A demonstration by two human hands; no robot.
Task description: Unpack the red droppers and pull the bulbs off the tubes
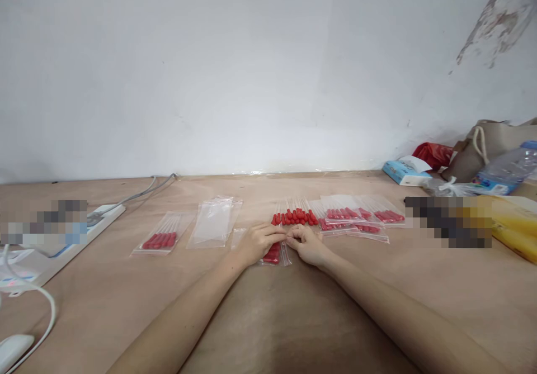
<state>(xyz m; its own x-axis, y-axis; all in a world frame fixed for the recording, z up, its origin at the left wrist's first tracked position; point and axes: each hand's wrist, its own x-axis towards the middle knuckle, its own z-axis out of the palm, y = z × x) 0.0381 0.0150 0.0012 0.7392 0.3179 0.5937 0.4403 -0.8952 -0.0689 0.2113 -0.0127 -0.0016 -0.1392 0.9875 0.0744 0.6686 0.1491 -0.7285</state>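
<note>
A clear zip-lock bag (272,255) with several red-bulbed droppers in it lies on the table in front of me, partly covered by my hands. My left hand (258,242) reaches over this bag, its fingers closed on the plastic near the upper edge. From the other side, my right hand (306,244) pinches the bag's right edge between thumb and forefinger, its fingertips almost meeting the left ones. Just beyond my hands is a row of loose droppers (296,216), red bulbs towards me and thin clear stems pointing to the wall.
Filled bags (356,217) overlap on the right. One more filled bag (160,238) lies left of flat clear bags (212,223). A power strip (79,245) with cables occupies the far left. Tissues (405,171), a plastic bottle (512,167) and a yellow bag (514,226) are at right.
</note>
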